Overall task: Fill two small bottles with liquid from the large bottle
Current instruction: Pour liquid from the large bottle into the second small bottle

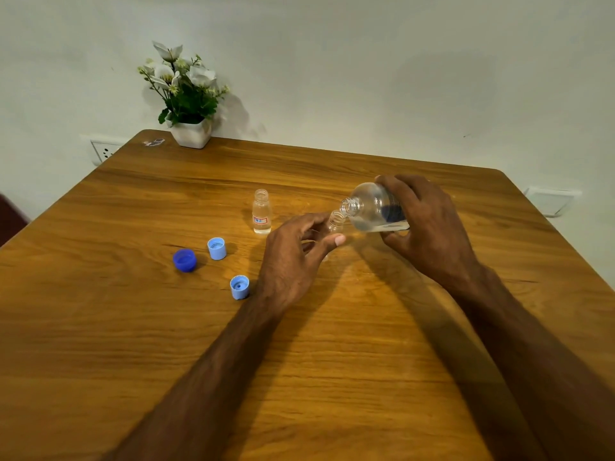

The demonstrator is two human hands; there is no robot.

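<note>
the wooden desk (332, 361) fills most of the view and it carries all the things. at its far left corner stands a white pot with white flowers (186, 94), close to the wall.

the right hand (429, 224) grasps the large bottle (372, 207) around its body, fingers over the top and thumb below. the bottle is tipped almost flat, its open mouth pointing left, and clear liquid lies along its lower side. the mouth is just beside and a little above the neck of a small bottle.

the left hand (296, 254) holds this second small bottle (334, 224) with curled fingers and the thumb in front of it. only the neck and a part of the body show behind the fingers, so i cannot tell how much liquid is inside. the bottle leans a little toward the large bottle.

the first small bottle (262, 212) stands upright on the desk, open, just beyond the left hand and apart from it. it has a small red and white label and clear liquid inside.

three caps lie to the left of the left hand, all with the open side up: a dark blue cap (184, 260) farthest left, a light blue cap (217, 248) beside it, and another light blue cap (240, 287) nearest to the left wrist.
</note>
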